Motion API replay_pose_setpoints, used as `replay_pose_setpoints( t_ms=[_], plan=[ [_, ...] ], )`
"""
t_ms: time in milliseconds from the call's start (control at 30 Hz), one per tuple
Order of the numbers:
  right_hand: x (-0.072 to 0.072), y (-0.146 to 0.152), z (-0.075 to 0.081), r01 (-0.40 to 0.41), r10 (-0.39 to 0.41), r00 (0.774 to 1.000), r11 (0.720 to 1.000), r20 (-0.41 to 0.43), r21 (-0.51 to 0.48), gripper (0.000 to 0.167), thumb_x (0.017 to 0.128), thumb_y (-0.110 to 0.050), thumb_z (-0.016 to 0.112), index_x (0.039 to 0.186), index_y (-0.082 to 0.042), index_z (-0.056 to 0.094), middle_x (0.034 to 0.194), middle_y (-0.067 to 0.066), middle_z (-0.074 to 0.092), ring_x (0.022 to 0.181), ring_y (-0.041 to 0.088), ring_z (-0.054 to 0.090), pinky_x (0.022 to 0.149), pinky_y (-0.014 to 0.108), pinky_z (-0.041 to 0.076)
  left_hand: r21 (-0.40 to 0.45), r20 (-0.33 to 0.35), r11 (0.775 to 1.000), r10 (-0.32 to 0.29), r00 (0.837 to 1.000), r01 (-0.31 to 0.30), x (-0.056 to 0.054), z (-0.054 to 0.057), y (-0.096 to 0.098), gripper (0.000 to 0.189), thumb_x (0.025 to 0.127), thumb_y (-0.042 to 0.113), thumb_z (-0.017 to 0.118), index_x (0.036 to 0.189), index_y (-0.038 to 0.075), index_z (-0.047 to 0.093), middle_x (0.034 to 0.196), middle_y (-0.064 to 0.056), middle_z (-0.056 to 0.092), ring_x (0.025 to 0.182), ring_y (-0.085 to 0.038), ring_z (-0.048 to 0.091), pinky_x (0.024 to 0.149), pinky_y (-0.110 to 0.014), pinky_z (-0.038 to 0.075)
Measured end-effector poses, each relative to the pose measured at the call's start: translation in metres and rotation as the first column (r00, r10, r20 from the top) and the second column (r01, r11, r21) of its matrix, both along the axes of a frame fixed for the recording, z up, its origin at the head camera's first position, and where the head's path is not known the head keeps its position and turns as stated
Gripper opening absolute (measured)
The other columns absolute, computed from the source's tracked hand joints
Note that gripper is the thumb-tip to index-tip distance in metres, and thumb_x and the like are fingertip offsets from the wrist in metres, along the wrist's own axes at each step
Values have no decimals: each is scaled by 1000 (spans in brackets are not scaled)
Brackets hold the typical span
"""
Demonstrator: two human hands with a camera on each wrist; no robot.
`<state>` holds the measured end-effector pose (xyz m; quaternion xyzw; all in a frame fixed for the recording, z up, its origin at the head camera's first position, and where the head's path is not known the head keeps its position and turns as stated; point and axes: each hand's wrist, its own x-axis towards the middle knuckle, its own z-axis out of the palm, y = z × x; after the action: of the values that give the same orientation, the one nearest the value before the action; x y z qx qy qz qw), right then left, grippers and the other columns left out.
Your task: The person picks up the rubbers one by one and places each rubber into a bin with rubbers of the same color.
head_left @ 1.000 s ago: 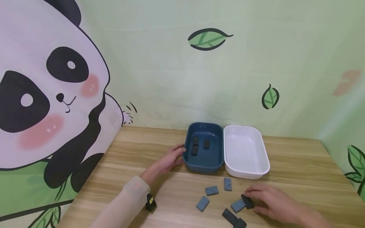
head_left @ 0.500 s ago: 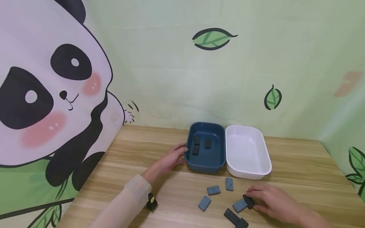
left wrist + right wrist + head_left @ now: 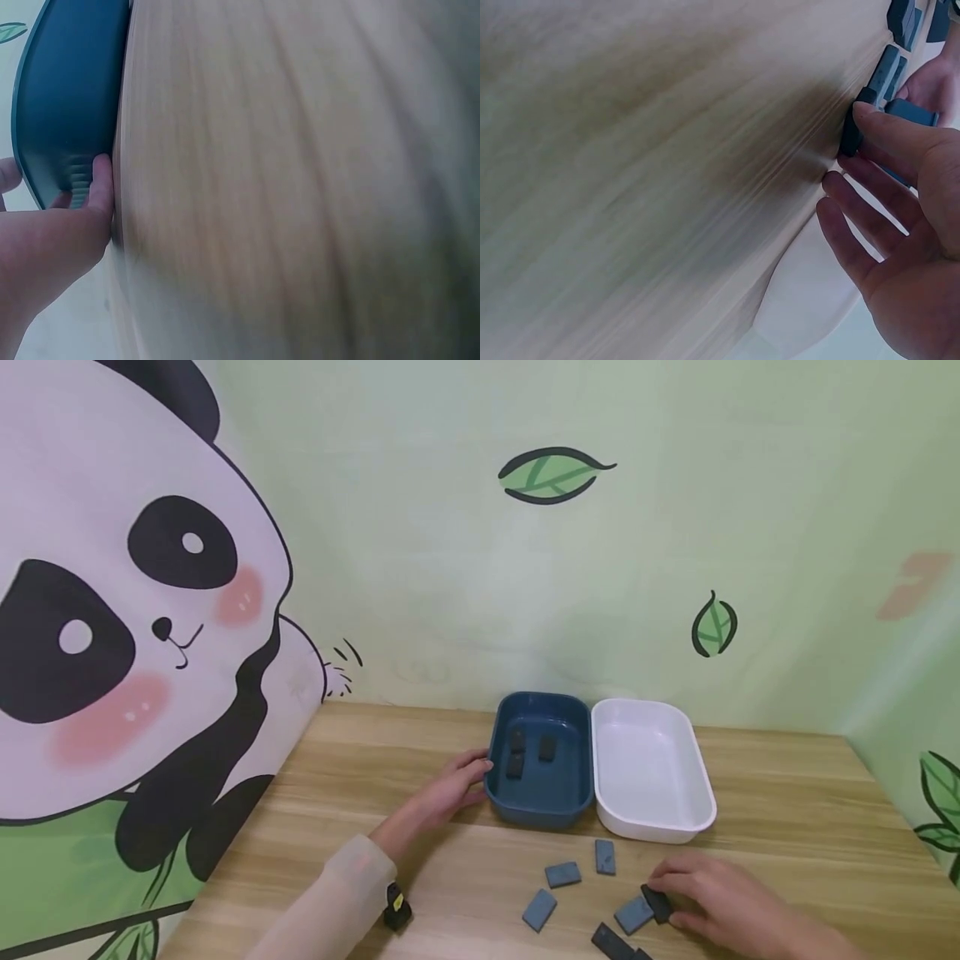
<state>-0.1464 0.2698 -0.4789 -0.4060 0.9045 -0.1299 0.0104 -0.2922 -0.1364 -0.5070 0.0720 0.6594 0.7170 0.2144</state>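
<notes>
My right hand [image 3: 723,893] pinches a black rectangular block [image 3: 657,903] between thumb and index finger; the other fingers are spread in the right wrist view. That block lies against the end of a blue-grey block [image 3: 633,915] on the table. At the left, my left hand [image 3: 450,789] holds the side of a dark blue rectangular dish [image 3: 540,817], with fingers against its outer wall [image 3: 71,112] and a digit at the rim. Inside the dish lie black blocks, one of them a black block [image 3: 547,748] set apart on the right.
A white dish [image 3: 654,768] stands right beside the blue one. Several blue-grey blocks lie in front, including a blue-grey block [image 3: 540,910]. More black blocks [image 3: 611,941] lie at the front edge of view. A small black object with a yellow mark [image 3: 397,907] is by the left sleeve.
The head view shifts slightly, so the scene sits lower in it. Both hands keep their places, the left at the blue dish and the right on the black block.
</notes>
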Motion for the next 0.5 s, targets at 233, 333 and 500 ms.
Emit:
replay_pose_setpoints(
  t_ms=[233,333,500],
  plan=[
    [3,-1,0,53,-53,990,999,132,7,33,88,-25,87,119,-20,79,119,-9,68,105,8,64,84,35,61,-5,9,1000,2,1000,-2,3,-4,-1,60,110,23,51,161,-4,33,160,-26,43,149,-38,42,116,-50,44],
    [2,-1,0,51,-50,991,999,123,1,33,87,-24,88,118,-19,79,119,-9,68,104,8,64,84,35,61,-8,10,1000,3,1000,-3,4,-4,-1,60,111,23,50,161,-3,33,161,-24,43,150,-37,41,116,-50,44],
    [0,-1,-1,17,-16,999,1000,52,-11,33,87,-22,88,118,-17,79,119,-9,69,105,11,65,83,36,61,-3,2,1000,12,1000,-12,4,-3,-2,59,111,23,50,161,-4,33,161,-24,43,150,-38,41,117,-50,44]
  ],
)
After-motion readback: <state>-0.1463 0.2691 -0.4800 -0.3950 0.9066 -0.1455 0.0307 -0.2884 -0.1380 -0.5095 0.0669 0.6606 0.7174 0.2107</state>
